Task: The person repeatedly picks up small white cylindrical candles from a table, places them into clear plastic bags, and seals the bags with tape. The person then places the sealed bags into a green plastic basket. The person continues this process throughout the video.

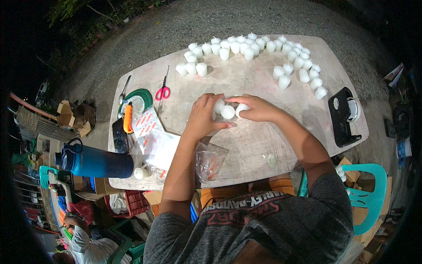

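Note:
Near the middle of the table, a small cluster of white votive candles (227, 112) sits between my two hands. My left hand (202, 115) curves round the cluster's left side, fingers over the far side and thumb stretched along the near side. My right hand (259, 109) closes on a candle (241, 110) at the cluster's right, its index finger reaching across the far side. Part of the cluster is hidden under the fingers. Along the far and right sides of the table (246, 158) stand many more white candles (249, 53), several with wicks showing.
To the left lie pink-handled scissors (163, 93), a green tape roll (141, 95), an orange cutter (128, 118), a phone (119, 135) and plastic packaging (160, 147). A blue bottle (102, 162) stands at the front left corner. A black tape dispenser (344, 119) sits at the right edge.

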Available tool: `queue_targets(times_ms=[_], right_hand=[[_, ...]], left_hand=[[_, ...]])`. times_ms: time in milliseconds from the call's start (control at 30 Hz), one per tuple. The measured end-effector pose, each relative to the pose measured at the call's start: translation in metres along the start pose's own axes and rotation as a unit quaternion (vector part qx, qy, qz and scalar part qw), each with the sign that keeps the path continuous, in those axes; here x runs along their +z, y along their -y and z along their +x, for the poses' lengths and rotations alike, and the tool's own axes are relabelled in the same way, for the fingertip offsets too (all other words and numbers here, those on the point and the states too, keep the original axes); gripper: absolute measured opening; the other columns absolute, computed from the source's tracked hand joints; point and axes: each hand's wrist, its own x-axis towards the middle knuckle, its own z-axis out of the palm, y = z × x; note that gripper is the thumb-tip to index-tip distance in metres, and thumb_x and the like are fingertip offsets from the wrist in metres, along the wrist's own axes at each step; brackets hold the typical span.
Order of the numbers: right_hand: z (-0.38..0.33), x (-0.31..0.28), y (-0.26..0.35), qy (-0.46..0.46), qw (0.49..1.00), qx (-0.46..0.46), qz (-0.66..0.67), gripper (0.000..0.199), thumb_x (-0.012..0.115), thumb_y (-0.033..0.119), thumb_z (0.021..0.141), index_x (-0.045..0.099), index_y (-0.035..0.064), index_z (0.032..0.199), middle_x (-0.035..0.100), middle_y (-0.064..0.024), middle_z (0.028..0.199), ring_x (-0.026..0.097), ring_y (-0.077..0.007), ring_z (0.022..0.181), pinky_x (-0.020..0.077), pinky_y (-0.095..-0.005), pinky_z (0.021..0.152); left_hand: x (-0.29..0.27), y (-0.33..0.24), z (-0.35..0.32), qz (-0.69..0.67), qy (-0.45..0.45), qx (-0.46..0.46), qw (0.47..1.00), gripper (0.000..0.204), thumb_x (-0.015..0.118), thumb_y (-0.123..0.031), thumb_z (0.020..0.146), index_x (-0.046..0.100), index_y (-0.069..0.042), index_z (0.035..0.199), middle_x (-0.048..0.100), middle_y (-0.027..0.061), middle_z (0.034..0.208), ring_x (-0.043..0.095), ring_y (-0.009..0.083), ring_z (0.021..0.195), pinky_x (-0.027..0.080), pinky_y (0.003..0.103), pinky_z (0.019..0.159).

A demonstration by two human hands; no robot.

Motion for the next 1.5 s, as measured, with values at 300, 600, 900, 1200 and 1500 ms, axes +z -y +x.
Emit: queue_targets(times_ms=[300, 600, 900, 1200, 1500], right_hand=[[0.005, -0.011, -0.019, 0.119, 0.946, 0.051, 0.297, 0.032, 0.054, 0.009, 0.076, 0.066, 0.0093, 0.105, 0.055, -0.0036, 0.102, 0.052, -0.0108, 0.081, 0.0419, -0.0216, 0.066], [0.003, 0.014, 0.020, -0.103, 0.993, 0.021, 0.048, 0.024, 0.063, 0.025, 0.084, 0.065, 0.0079, 0.101, 0.060, 0.0032, 0.077, 0.054, -0.0088, 0.068, 0.0430, -0.0241, 0.059], [0.014, 0.009, 0.000, -0.002, 0.899, 0.156, 0.408, 0.024, 0.060, 0.035, 0.085, 0.065, 0.0123, 0.090, 0.060, 0.0035, 0.077, 0.053, -0.0045, 0.066, 0.0386, -0.0196, 0.053], [0.003, -0.012, -0.024, -0.047, 0.997, 0.019, 0.050, 0.016, 0.065, 0.017, 0.082, 0.064, 0.0075, 0.095, 0.057, 0.0022, 0.077, 0.051, -0.0051, 0.071, 0.0407, -0.0211, 0.061], [0.004, 0.007, 0.004, 0.014, 0.961, -0.014, 0.274, 0.021, 0.066, 0.015, 0.083, 0.066, 0.0084, 0.103, 0.056, -0.0003, 0.084, 0.051, -0.0096, 0.079, 0.0417, -0.0242, 0.071]], left_hand=[[0.003, 0.000, -0.003, 0.051, -0.024, -0.005, 0.998, 0.094, 0.085, -0.038, 0.049, 0.043, -0.008, 0.129, 0.048, 0.0145, 0.112, 0.047, 0.0327, 0.106, 0.039, 0.042, 0.091], [0.003, 0.005, -0.003, -0.009, -0.023, -0.004, 1.000, 0.107, 0.085, -0.040, 0.046, 0.036, -0.007, 0.135, 0.049, 0.0169, 0.113, 0.049, 0.0351, 0.106, 0.041, 0.043, 0.090], [0.002, 0.002, 0.000, 0.018, 0.000, 0.000, 1.000, 0.104, 0.085, -0.035, 0.049, 0.035, -0.011, 0.137, 0.049, 0.0161, 0.116, 0.049, 0.0350, 0.108, 0.040, 0.043, 0.092], [-0.010, 0.016, -0.010, -0.025, 0.038, -0.067, 0.997, 0.109, 0.087, -0.035, 0.045, 0.035, -0.012, 0.138, 0.047, 0.0158, 0.126, 0.046, 0.0365, 0.115, 0.036, 0.045, 0.098], [-0.005, 0.007, -0.008, 0.016, 0.048, -0.039, 0.998, 0.096, 0.081, -0.040, 0.056, 0.037, -0.012, 0.137, 0.049, 0.0146, 0.126, 0.046, 0.0332, 0.117, 0.032, 0.044, 0.101]])
